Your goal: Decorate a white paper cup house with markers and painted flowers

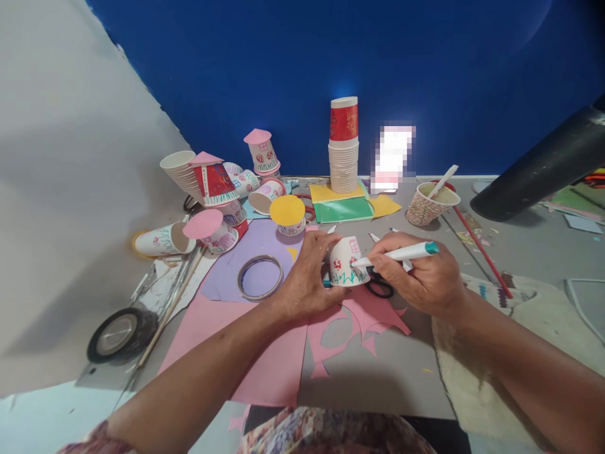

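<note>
Pink cut paper sheet (278, 362) nearest, at 6 o'clock on grey tabletop (401, 372).
Left hand (307, 277) gripping upturned white paper cup (346, 261) at centre; right hand (420, 277) pinching teal-capped white marker (401, 253), tip on cup. Blue wall (331, 57) at 12. No readable writing.

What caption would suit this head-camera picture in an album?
Left hand steadies an upturned paper cup while the right hand draws on it with a teal marker.

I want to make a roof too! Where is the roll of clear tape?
In the head view, the clear tape roll lies flat on the purple paper sheet, just left of the left hand holding the upturned white paper cup.
</note>
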Demonstrator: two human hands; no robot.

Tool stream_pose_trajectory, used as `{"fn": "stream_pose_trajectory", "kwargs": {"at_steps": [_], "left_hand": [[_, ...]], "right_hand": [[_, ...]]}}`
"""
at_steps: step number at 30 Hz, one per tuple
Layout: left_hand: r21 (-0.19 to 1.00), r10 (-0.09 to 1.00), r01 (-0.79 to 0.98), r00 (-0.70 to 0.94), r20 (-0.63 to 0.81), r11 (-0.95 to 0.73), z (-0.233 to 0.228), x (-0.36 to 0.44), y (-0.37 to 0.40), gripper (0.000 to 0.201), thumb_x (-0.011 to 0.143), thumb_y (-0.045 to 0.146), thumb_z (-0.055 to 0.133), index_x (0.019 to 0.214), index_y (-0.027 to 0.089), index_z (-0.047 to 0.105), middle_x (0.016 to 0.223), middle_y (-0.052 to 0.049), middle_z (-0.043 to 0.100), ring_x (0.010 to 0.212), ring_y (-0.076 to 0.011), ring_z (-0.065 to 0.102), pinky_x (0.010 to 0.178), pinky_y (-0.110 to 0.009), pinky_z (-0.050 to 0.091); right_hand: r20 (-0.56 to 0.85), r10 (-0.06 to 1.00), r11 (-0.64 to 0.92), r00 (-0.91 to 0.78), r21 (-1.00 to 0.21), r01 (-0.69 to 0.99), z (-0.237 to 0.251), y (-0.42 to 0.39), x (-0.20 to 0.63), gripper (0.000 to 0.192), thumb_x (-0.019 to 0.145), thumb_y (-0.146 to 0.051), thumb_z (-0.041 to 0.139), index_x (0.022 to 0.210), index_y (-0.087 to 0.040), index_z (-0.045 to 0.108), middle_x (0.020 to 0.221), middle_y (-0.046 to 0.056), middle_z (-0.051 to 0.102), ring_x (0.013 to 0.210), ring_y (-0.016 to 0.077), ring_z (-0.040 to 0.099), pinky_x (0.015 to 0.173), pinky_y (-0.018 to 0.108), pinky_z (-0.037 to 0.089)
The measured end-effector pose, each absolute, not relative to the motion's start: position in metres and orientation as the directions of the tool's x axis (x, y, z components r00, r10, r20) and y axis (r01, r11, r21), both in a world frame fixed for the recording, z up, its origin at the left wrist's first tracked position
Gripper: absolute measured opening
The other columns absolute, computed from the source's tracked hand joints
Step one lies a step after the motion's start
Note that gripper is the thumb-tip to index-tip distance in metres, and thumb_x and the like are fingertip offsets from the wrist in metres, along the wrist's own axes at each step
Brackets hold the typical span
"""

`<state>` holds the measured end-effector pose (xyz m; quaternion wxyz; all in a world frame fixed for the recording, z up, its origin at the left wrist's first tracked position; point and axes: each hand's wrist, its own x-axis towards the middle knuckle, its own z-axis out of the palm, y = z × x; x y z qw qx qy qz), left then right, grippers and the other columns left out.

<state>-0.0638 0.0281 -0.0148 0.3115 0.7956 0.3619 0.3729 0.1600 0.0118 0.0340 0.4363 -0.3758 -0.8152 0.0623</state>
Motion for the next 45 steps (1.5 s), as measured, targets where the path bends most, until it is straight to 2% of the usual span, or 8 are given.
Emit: {"fn": "stream_pose_trajectory", "kwargs": {"at_steps": [4,9,14,23,30,40,45], "left_hand": [[0.776,0.824,0.351,0.439,0.358,-0.524,-0.0158,-0.0638,0.0287,0.074,0.072,0.020,0.088,0.136,0.027,0.050,0.131,-0.011,0.052,0.122,-0.0309,0.054,0.092,-0.045,0.061],[0.823,0.836,0.296,0.432,0.337,-0.484,-0.0157,-0.0639,0.0285,0.076,0.072,0.016,0.088,0.136,0.028,0.049,0.139,-0.011,0.051,0.131,-0.0314,0.053,0.104,-0.048,0.057],[0.848,0.854,0.279,0.411,0.319,-0.450,-0.0183,-0.0621,0.0287,0.078,0.070,0.013,0.085,0.138,0.028,0.049,0.141,-0.010,0.051,0.131,-0.0303,0.055,0.109,-0.050,0.055],[0.844,0.849,0.278,0.421,0.321,-0.458,-0.0185,-0.0624,0.0286,0.074,0.071,0.014,0.083,0.136,0.027,0.050,0.137,-0.009,0.052,0.126,-0.0286,0.057,0.105,-0.048,0.057],[0.835,0.842,0.283,0.426,0.332,-0.472,-0.0187,-0.0627,0.0294,0.075,0.072,0.014,0.085,0.136,0.027,0.049,0.137,-0.010,0.053,0.127,-0.0286,0.056,0.102,-0.045,0.058],[0.829,0.841,0.288,0.420,0.340,-0.479,-0.0185,-0.0628,0.0285,0.077,0.072,0.013,0.087,0.137,0.027,0.049,0.137,-0.010,0.052,0.127,-0.0291,0.056,0.104,-0.048,0.057],[0.810,0.842,0.316,0.406,0.355,-0.494,-0.0172,-0.0640,0.0279,0.080,0.072,0.016,0.088,0.140,0.029,0.048,0.141,-0.011,0.048,0.133,-0.0327,0.052,0.109,-0.055,0.054]], "right_hand": [[0.675,0.663,0.708,-0.324,-0.425,0.564,0.0340,0.0118,0.1625,0.018,0.099,-0.022,0.061,0.083,-0.024,0.069,0.071,-0.001,0.076,0.057,0.0145,0.067,0.055,0.026,0.051],[0.717,0.658,0.673,-0.230,-0.423,0.607,0.0325,0.0125,0.1674,0.016,0.098,-0.020,0.064,0.084,-0.026,0.069,0.071,-0.002,0.075,0.053,0.0150,0.064,0.054,0.028,0.050],[0.718,0.641,0.704,-0.272,-0.408,0.581,0.0325,0.0129,0.1658,0.017,0.098,-0.018,0.062,0.083,-0.025,0.068,0.074,-0.002,0.077,0.058,0.0151,0.068,0.056,0.027,0.051],[0.688,0.658,0.710,-0.306,-0.432,0.556,0.0316,0.0124,0.1641,0.017,0.098,-0.018,0.062,0.083,-0.024,0.068,0.074,-0.001,0.076,0.060,0.0141,0.068,0.058,0.026,0.050],[0.708,0.644,0.708,-0.291,-0.406,0.579,0.0334,0.0125,0.1641,0.017,0.098,-0.017,0.061,0.083,-0.024,0.067,0.074,-0.001,0.076,0.060,0.0144,0.067,0.058,0.026,0.050],[0.710,0.645,0.702,-0.284,-0.403,0.587,0.0308,0.0134,0.1654,0.016,0.098,-0.018,0.062,0.084,-0.025,0.066,0.072,-0.002,0.075,0.058,0.0143,0.067,0.057,0.026,0.050],[0.715,0.661,0.690,-0.226,-0.461,0.558,0.0274,0.0132,0.1691,0.010,0.102,-0.021,0.063,0.097,-0.026,0.070,0.081,-0.002,0.079,0.060,0.0127,0.067,0.057,0.026,0.051]]}}
